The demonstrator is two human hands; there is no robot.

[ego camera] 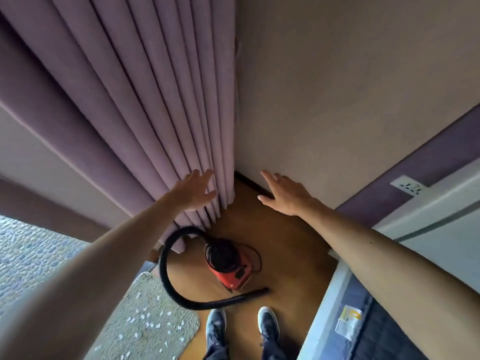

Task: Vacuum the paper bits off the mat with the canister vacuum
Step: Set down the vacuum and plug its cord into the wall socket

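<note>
No legible text, brand or number anywhere. Right of the canister vacuum (230,268), a white tag (346,325) with a yellow mark on the mattress (376,342), too blurred to read.

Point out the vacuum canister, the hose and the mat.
vacuum canister (235,276): head view, on its red body.
hose (163,265): head view, on the left curve of its loop.
mat (141,292): head view, on a bare grey patch near its far end.

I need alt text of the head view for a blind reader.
The left hand and right hand reach forward, open and empty, above a red canister vacuum on the wooden floor, its black hose curled loose. White paper bits dot the grey mat.
</note>
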